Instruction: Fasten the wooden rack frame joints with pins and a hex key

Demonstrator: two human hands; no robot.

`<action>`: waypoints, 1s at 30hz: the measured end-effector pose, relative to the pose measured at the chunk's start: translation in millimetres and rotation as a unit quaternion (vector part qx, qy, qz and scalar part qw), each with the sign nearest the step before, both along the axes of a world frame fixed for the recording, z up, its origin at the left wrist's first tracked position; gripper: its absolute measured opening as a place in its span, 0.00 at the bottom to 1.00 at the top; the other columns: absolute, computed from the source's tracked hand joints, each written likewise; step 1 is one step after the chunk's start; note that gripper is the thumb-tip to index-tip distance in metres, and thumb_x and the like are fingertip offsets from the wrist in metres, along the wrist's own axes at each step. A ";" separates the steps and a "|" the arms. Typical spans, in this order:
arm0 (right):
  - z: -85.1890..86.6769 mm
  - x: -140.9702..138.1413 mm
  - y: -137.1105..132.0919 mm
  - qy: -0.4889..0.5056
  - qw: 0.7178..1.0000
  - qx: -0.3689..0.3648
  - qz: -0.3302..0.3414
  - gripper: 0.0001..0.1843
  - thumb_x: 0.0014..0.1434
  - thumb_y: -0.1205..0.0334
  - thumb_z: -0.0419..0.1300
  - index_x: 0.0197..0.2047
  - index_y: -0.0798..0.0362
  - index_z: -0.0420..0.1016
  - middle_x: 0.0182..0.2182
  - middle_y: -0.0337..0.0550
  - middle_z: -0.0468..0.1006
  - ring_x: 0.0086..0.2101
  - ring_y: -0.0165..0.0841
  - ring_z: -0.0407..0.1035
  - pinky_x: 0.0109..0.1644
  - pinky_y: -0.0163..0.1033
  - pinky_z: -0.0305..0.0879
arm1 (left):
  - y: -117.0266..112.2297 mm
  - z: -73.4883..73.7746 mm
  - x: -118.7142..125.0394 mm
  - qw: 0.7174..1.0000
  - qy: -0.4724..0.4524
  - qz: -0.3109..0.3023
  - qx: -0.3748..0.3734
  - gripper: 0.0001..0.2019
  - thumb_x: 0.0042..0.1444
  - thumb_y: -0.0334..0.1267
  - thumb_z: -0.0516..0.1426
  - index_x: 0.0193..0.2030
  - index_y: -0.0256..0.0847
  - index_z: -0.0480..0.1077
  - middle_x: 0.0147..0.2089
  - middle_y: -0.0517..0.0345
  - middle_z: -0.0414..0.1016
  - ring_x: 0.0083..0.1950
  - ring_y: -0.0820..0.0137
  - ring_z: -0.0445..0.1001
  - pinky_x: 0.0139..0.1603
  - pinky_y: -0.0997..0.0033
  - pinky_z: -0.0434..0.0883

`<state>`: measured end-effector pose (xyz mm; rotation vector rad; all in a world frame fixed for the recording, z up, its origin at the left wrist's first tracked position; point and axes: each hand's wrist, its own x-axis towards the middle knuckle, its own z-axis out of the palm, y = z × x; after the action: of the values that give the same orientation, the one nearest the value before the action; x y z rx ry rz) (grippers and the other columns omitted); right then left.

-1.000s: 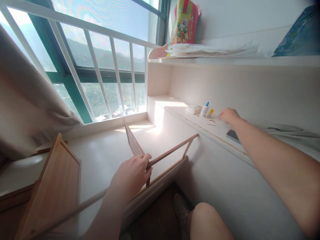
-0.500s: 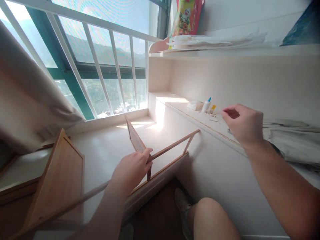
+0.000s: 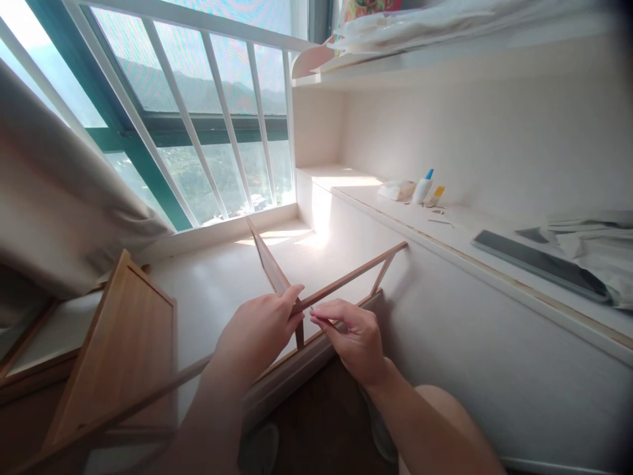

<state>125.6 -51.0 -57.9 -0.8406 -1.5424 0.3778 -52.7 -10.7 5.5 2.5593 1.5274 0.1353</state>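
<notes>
My left hand is closed around a corner of a slim brown wooden frame, where a bar meets an upright panel. Just to its right, my right hand is closed in a pinch, fingertips close to the same joint. A tiny light tip of a small thin piece shows at those fingertips; its kind is too small to tell. On the ledge beyond lie a white glue bottle with a blue cap, a small yellow-topped container, a plastic bag and several tiny metal-looking parts.
A dark phone and pale cloth lie on the ledge to the right. At left stands a wooden panel beside a curtain. A barred window is behind, and a shelf overhangs the ledge.
My right hand has come down and left from above the ledge to the frame joint beside my left hand. My left hand keeps its hold. The phone is now uncovered.
</notes>
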 end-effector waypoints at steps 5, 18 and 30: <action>-15.2 -2.7 7.1 0.024 0.999 0.002 0.043 0.10 0.62 0.75 0.66 0.42 0.51 0.84 0.37 0.45 0.85 0.38 0.34 0.80 0.43 0.39 0.78 | 0.7 0.5 -1.3 1.000 0.001 0.005 -0.012 0.21 0.69 0.46 0.51 0.67 0.52 0.64 0.52 0.52 0.83 0.52 0.50 0.82 0.46 0.55 0.74; -18.7 -5.2 17.7 0.020 0.998 0.024 0.060 0.09 0.63 0.74 0.65 0.41 0.51 0.84 0.37 0.46 0.84 0.38 0.34 0.78 0.45 0.40 0.78 | 2.8 -2.4 1.1 1.000 0.018 0.013 -0.012 0.22 0.69 0.45 0.50 0.68 0.55 0.63 0.54 0.54 0.83 0.52 0.51 0.82 0.45 0.58 0.72; -17.0 -5.1 12.4 0.029 0.998 -0.028 0.041 0.08 0.64 0.69 0.65 0.44 0.49 0.85 0.38 0.44 0.85 0.40 0.35 0.80 0.47 0.41 0.77 | -0.6 1.9 1.3 1.000 0.018 0.007 -0.009 0.22 0.69 0.45 0.50 0.68 0.52 0.64 0.52 0.53 0.83 0.52 0.52 0.82 0.46 0.59 0.72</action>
<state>120.5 -38.6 -74.9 -0.8051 -1.5207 0.5034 -51.3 -11.4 7.3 2.5511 1.5507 0.0761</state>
